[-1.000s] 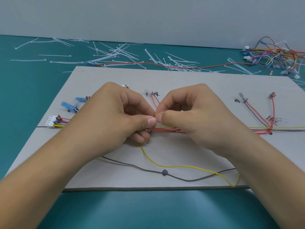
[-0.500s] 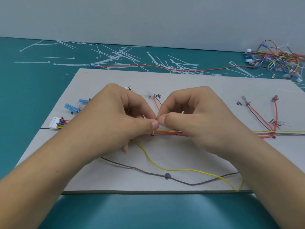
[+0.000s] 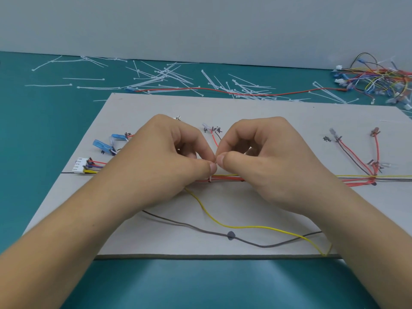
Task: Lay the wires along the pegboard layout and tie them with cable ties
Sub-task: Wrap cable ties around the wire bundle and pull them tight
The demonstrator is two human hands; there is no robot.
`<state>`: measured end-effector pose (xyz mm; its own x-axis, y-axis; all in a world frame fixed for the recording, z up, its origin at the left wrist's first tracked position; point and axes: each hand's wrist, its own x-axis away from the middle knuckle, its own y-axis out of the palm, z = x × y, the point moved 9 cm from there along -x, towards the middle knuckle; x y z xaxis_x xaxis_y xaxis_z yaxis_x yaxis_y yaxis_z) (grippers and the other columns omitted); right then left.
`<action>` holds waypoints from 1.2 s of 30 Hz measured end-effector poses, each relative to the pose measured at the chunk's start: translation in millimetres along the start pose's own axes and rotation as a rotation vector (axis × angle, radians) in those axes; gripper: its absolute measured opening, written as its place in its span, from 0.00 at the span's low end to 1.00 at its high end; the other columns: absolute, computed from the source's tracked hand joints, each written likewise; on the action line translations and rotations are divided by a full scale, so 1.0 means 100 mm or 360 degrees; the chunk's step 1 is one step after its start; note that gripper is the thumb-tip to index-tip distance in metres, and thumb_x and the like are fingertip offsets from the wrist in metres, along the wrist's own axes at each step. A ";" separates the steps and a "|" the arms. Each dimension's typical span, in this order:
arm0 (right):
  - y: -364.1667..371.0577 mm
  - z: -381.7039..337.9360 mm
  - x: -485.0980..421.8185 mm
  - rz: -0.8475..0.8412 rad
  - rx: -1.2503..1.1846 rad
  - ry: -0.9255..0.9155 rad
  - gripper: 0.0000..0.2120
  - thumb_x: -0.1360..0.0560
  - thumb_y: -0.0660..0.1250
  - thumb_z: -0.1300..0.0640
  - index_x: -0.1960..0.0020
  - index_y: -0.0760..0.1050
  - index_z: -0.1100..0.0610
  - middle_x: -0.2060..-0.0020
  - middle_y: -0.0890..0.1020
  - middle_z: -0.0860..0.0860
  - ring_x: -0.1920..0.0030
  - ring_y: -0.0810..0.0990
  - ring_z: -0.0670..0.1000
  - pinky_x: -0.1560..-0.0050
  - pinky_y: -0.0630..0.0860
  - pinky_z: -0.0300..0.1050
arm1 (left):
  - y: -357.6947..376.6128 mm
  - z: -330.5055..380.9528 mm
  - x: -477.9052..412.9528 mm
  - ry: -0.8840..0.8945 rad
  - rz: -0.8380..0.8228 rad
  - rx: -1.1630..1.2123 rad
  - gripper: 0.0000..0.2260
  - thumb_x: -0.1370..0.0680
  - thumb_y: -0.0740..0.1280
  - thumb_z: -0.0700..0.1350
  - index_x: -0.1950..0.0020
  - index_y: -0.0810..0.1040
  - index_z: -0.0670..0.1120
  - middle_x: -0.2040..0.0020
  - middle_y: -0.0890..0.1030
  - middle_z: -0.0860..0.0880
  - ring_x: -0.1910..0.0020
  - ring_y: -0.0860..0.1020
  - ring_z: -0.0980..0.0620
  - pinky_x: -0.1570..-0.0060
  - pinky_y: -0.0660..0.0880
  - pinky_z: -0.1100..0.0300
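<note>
A grey layout board (image 3: pixel 256 110) lies on the teal table. Across its middle runs a bundle of red, yellow and grey wires (image 3: pixel 225 178). My left hand (image 3: pixel 165 161) and my right hand (image 3: pixel 267 161) meet thumb to thumb just above the bundle, and both pinch a thin white cable tie (image 3: pixel 210 178) looped round the wires. A loose yellow wire (image 3: pixel 223 224) and a grey wire (image 3: pixel 200 228) sag toward the board's near edge. A white connector (image 3: pixel 79 167) sits at the left end of the bundle.
Several loose white cable ties (image 3: pixel 165 74) and a long red wire (image 3: pixel 200 89) lie on the table behind the board. A tangle of spare coloured wires (image 3: pixel 379 79) sits at the far right. Blue terminals (image 3: pixel 102 144) lie on the board's left; red and grey branch wires (image 3: pixel 356 157) fan out on its right.
Both hands have stayed together over the bundle and lifted slightly. The white cable tie round the wires now shows below my thumbs.
</note>
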<state>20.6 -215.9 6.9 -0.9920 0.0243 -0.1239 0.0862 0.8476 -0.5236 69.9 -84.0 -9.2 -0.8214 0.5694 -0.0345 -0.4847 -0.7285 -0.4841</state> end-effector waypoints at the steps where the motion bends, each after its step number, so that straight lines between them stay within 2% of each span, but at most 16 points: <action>1: -0.01 -0.01 0.00 0.0016 0.0028 -0.0013 0.08 0.28 0.71 0.64 0.64 0.81 0.54 0.75 0.76 0.44 0.76 0.69 0.42 0.74 0.63 0.29 | 0.00 0.00 0.00 -0.0001 -0.0009 0.0005 0.05 0.35 0.75 0.51 0.61 0.87 0.55 0.76 0.74 0.53 0.78 0.68 0.57 0.77 0.63 0.68; 6: -0.05 -0.06 0.01 0.0083 0.0133 -0.0109 0.09 0.29 0.71 0.64 0.64 0.81 0.53 0.71 0.79 0.45 0.74 0.72 0.42 0.71 0.65 0.29 | 0.00 0.01 0.00 0.0018 0.0001 -0.0001 0.05 0.35 0.75 0.52 0.61 0.87 0.55 0.76 0.74 0.54 0.78 0.67 0.57 0.77 0.63 0.68; 10: -0.05 -0.13 0.01 0.0169 0.0263 -0.0256 0.06 0.29 0.72 0.64 0.62 0.80 0.54 0.64 0.79 0.45 0.63 0.77 0.47 0.64 0.68 0.32 | -0.01 0.01 -0.03 0.0009 0.0013 0.0030 0.05 0.35 0.75 0.52 0.62 0.87 0.54 0.76 0.73 0.53 0.77 0.67 0.57 0.78 0.62 0.68; 12: -0.04 -0.15 0.02 0.0180 0.0301 -0.0308 0.06 0.29 0.72 0.63 0.61 0.80 0.54 0.62 0.79 0.46 0.61 0.78 0.48 0.63 0.69 0.33 | -0.02 0.00 -0.03 -0.0006 0.0007 0.0007 0.03 0.34 0.77 0.51 0.62 0.87 0.55 0.76 0.73 0.53 0.77 0.67 0.56 0.77 0.62 0.67; 16: -0.03 -0.16 0.02 0.0185 0.0330 -0.0343 0.06 0.29 0.72 0.63 0.61 0.80 0.54 0.62 0.78 0.45 0.61 0.78 0.49 0.63 0.69 0.33 | -0.01 -0.02 -0.03 -0.0033 -0.0008 -0.0042 0.06 0.28 0.79 0.43 0.61 0.87 0.53 0.75 0.73 0.53 0.77 0.67 0.56 0.76 0.62 0.66; 20: -0.02 -0.18 0.02 0.0181 0.0340 -0.0368 0.05 0.28 0.72 0.63 0.61 0.79 0.55 0.62 0.77 0.45 0.61 0.77 0.50 0.64 0.69 0.34 | 0.00 -0.02 -0.04 -0.0046 -0.0006 -0.0074 0.05 0.27 0.78 0.43 0.61 0.86 0.52 0.76 0.72 0.55 0.77 0.66 0.56 0.76 0.62 0.67; 23: -0.04 -0.19 0.02 0.0194 0.0355 -0.0391 0.05 0.28 0.71 0.64 0.61 0.79 0.56 0.62 0.77 0.46 0.61 0.77 0.50 0.64 0.69 0.33 | 0.00 -0.02 -0.02 -0.0053 -0.0004 -0.0087 0.05 0.27 0.78 0.43 0.61 0.86 0.51 0.76 0.71 0.53 0.77 0.66 0.55 0.73 0.62 0.63; 29: -0.08 -0.21 0.02 0.0243 0.0355 -0.0401 0.07 0.28 0.71 0.65 0.61 0.79 0.55 0.63 0.77 0.44 0.61 0.77 0.49 0.63 0.67 0.31 | 0.04 -0.01 -0.03 -0.0083 -0.0009 -0.0128 0.05 0.28 0.78 0.43 0.62 0.86 0.52 0.77 0.70 0.54 0.76 0.66 0.56 0.68 0.62 0.61; 36: -0.14 -0.24 0.03 0.0339 0.0310 -0.0430 0.06 0.28 0.71 0.65 0.61 0.79 0.56 0.63 0.77 0.44 0.61 0.77 0.49 0.63 0.67 0.30 | 0.06 -0.03 -0.03 -0.0096 -0.0027 -0.0191 0.05 0.28 0.77 0.43 0.62 0.85 0.52 0.76 0.75 0.52 0.77 0.69 0.56 0.68 0.65 0.61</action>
<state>14.5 -214.5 34.4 -0.8923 0.0264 -0.4507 0.3290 0.7216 -0.6092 70.3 -88.7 -14.0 -0.8316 0.5548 0.0255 -0.4623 -0.6659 -0.5856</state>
